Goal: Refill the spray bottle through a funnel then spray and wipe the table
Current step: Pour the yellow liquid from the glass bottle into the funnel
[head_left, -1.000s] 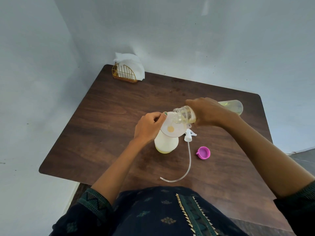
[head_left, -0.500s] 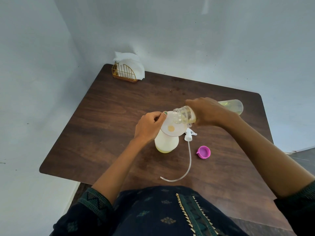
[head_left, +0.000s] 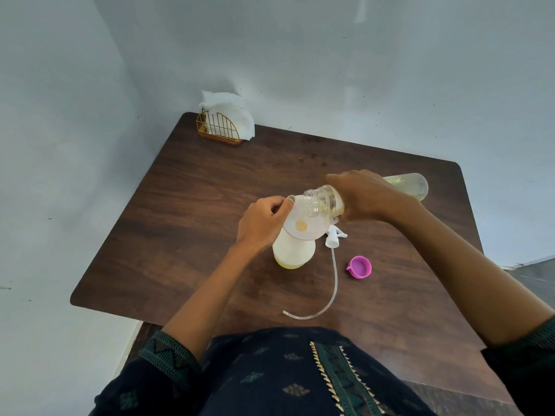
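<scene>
Far left corner of the tabletop has a gold wire napkin holder point(head_left: 219, 130) with a half-round front, and it's stuffed with white paper napkins point(head_left: 232, 115) that stick up above the wire and bulge out the right side. Behind it there are just plain pale bluish walls point(head_left: 330, 55) meeting in a corner. Bit of grey floor point(head_left: 537, 271) peeks in at the right edge.

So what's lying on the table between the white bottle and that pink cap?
In the head view, the sprayer head with its long clear tube lies between the spray bottle and the pink cap.
</scene>
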